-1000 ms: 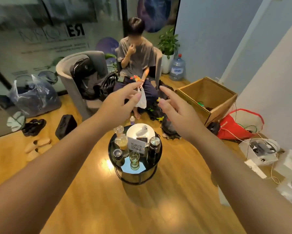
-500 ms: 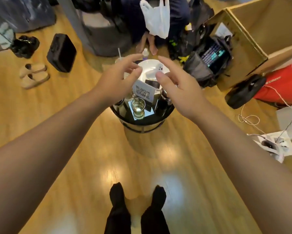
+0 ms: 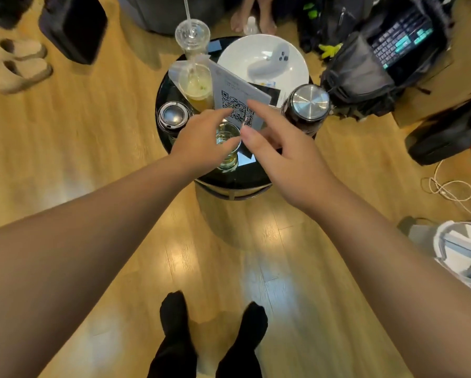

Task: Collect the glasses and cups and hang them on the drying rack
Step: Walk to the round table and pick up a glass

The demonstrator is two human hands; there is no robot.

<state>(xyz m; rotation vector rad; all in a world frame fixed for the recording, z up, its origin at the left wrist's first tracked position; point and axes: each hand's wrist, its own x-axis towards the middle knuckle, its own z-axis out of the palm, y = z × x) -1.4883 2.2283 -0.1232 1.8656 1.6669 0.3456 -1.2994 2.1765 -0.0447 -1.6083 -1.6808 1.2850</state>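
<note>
A clear drinking glass [image 3: 227, 156] holding a little yellowish liquid stands near the front edge of a small round black table [image 3: 230, 179]. My left hand [image 3: 201, 143] reaches it from the left, with thumb and forefinger curved to either side of the rim; I cannot tell whether they touch it. My right hand [image 3: 280, 154] hovers just right of the glass with its fingers spread and nothing in it. Behind stand a plastic cup of yellow drink with a straw [image 3: 197, 87], a dome-lidded plastic cup [image 3: 192, 32], a black lidded tumbler [image 3: 173, 115] and a dark steel-capped bottle [image 3: 308, 106]. No drying rack is in view.
A QR-code card [image 3: 235, 98] and a white plate [image 3: 294, 72] with a white controller share the table. On the wooden floor lie slippers [image 3: 19, 66], a black case [image 3: 76, 25], a backpack [image 3: 357, 80], a keyboard [image 3: 403, 39] and a cable [image 3: 447, 186]. A seated person's bare feet [image 3: 252, 17] are beyond the table.
The view has tilted down and moved closer to the table. Both hands have dropped from above the plate and card to the clear glass, and the left hand now curves around it.
</note>
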